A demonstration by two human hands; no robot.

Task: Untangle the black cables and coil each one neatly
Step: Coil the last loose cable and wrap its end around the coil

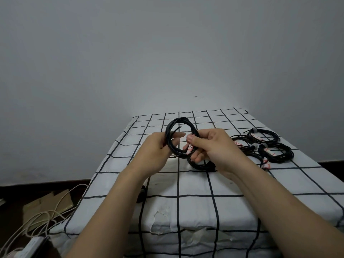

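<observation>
You're finishing a coil: left hand (154,148) grips one side of the black coil (168,135), right hand (210,146) pinches the other, above the table (195,183). Next, probably: tuck loose end (177,128), park beside finished coils (275,153).

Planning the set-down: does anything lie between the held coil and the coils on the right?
Only the right hand gripping the held coil, and a black cable loop under that hand; nothing else visible before the coils on the right.
</observation>
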